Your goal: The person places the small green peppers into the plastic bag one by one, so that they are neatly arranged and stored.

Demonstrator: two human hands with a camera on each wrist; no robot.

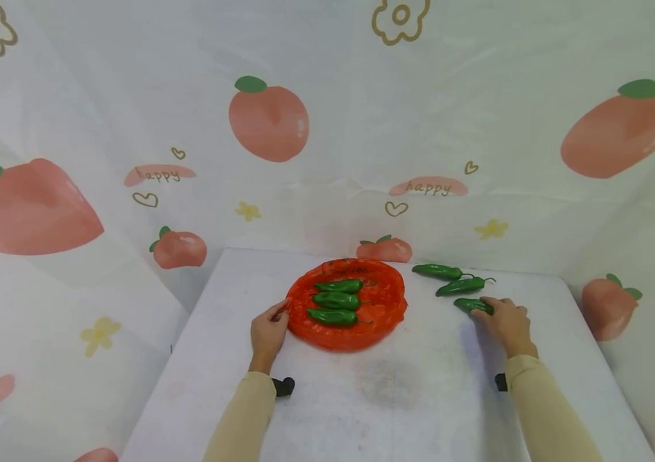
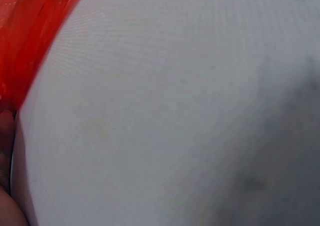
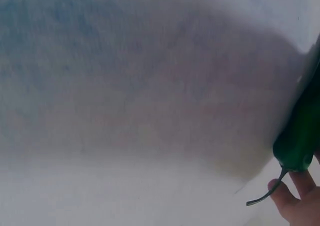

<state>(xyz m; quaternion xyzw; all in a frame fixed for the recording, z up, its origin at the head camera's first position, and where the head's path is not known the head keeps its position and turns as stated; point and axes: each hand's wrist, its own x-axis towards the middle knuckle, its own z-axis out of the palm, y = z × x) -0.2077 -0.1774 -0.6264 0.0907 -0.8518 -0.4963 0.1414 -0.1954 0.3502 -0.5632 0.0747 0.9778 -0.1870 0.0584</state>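
Observation:
In the head view, a round red plastic-covered tray (image 1: 382,321) lies on the table with three green chili peppers (image 1: 335,300) side by side in it. My left hand (image 1: 268,333) pinches the tray's left rim between thumb and fingers; the left wrist view catches only the red edge (image 2: 37,41) and a bit of finger. Off to the right, my right hand (image 1: 509,323) grips the stem end of another green chili pepper (image 1: 467,305) between thumb and fingers. In the right wrist view, that pepper (image 3: 299,138) shows its thin stem sticking out beside the fingers (image 3: 285,198).
Two more green chili peppers (image 1: 439,271) lie behind the right hand, near the table's back edge. The white table (image 1: 327,410) meets a fruit-printed cloth (image 1: 339,199) at the back and sides. A dark strapped piece (image 1: 284,386) sits at the left wrist.

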